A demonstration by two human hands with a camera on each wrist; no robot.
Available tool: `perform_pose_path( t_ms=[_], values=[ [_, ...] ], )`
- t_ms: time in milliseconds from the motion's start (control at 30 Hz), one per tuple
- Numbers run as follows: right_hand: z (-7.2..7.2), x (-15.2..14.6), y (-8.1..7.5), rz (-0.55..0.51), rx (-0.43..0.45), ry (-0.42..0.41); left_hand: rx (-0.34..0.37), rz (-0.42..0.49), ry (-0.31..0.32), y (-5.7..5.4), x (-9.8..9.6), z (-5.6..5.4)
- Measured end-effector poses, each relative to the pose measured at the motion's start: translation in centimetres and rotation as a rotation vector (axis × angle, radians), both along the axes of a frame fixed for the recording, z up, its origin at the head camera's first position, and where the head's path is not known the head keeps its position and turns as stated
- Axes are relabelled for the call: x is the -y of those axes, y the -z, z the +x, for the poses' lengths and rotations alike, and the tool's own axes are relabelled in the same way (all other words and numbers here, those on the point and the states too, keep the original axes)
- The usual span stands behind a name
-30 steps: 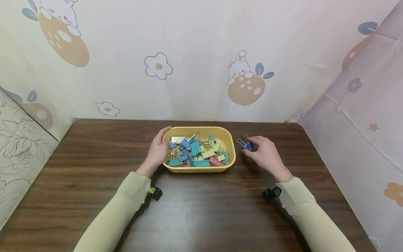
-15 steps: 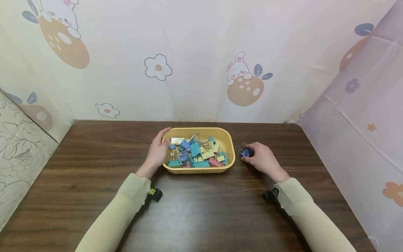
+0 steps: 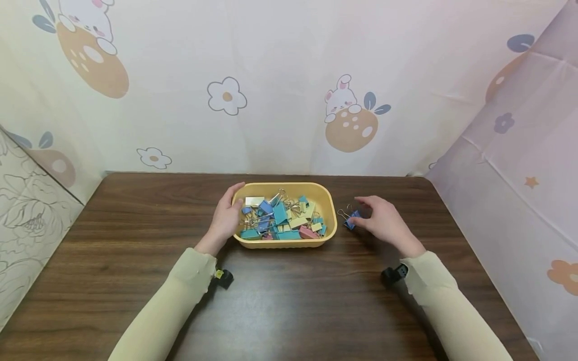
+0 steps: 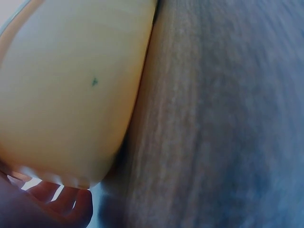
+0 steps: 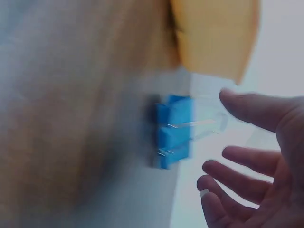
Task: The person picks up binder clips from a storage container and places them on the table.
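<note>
A yellow plastic basket (image 3: 284, 244) full of binder clips stands on the table, its side wall (image 4: 71, 95) filling much of the left wrist view. My left hand (image 3: 226, 215) grips its left end, with the thumb over the rim and the fingers against the outside. To the right of the basket, a blue binder clip (image 3: 353, 220) stands on the table, its wire handles spread. Close by it is my right hand (image 3: 384, 220), thumb and fingers apart. The right wrist view shows a gap between the clip (image 5: 175, 135) and those fingertips (image 5: 232, 152).
In the basket lie several binder clips in teal, blue, yellow and pink, such as a teal one (image 3: 280, 213) and a pink one (image 3: 309, 232). The brown wooden table (image 3: 289, 301) ends at a patterned curtain (image 3: 280, 125) behind the basket.
My right hand lowered the blue binder clip onto the table, let it go and drew back slightly to the right. The left hand and the basket have kept their place.
</note>
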State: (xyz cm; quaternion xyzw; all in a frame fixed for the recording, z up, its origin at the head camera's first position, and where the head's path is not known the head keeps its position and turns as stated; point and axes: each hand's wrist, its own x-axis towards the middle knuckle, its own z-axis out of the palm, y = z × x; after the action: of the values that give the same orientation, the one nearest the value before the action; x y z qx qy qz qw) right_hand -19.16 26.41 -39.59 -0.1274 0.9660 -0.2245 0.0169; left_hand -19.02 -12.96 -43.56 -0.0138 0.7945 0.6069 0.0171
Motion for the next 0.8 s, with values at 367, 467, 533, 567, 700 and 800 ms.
perform_pose_path(
  t_ms=[367, 467, 533, 567, 700, 800],
  values=[
    [0.3, 2.9, -2.9, -0.28, -0.099, -0.06, -0.008, 0.002, -0.003, -0.2, -0.1, 0.1],
    [0.4, 4.3, -3.3, -0.33, -0.089, -0.077, -0.008, 0.003, 0.0, -0.2, -0.2, 0.0],
    [0.3, 5.2, -3.3, -0.355, -0.089, -0.097, -0.008, 0.005, 0.003, -0.2, -0.2, 0.0],
    [0.3, 5.6, -3.3, -0.361, -0.094, -0.11, -0.007, 0.006, 0.004, -0.1, -0.1, 0.0],
    [0.0, 7.6, -2.7, -0.373, -0.097, -0.186, -0.002, 0.009, 0.003, -0.1, 0.0, 0.0],
    [-0.1, 9.1, -2.0, -0.377, -0.075, -0.248, -0.003, 0.011, 0.006, -0.1, 0.1, -0.1]
  ],
)
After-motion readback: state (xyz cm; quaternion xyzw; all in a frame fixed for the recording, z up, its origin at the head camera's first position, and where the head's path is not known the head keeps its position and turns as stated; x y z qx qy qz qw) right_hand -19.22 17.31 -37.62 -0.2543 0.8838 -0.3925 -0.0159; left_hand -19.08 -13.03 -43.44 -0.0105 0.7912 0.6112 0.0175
